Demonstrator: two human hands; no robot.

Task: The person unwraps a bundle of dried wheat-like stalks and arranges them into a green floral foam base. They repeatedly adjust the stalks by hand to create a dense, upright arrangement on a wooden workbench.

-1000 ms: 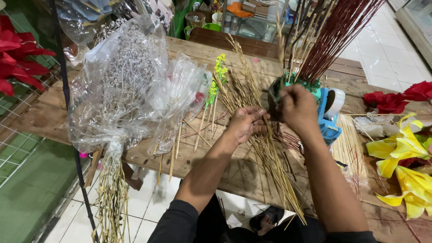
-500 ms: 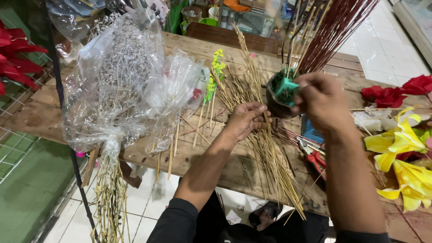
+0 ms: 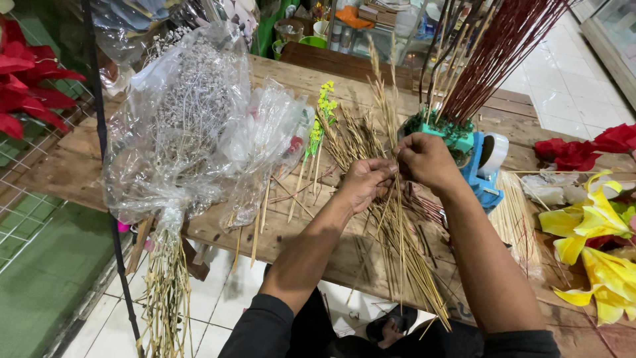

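Head view: both hands, left hand [image 3: 363,184] and right hand [image 3: 424,159], pinch dried grass stalks [image 3: 397,225] (long axis running toward the body).

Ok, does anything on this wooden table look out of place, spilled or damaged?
Nothing looks damaged. Loose dried stems lie fanned across the wooden table, some poking past its near edge, and the plastic-wrapped dried bunch hangs over that edge too. Both the left hand and right hand hold single stalks from that pile.
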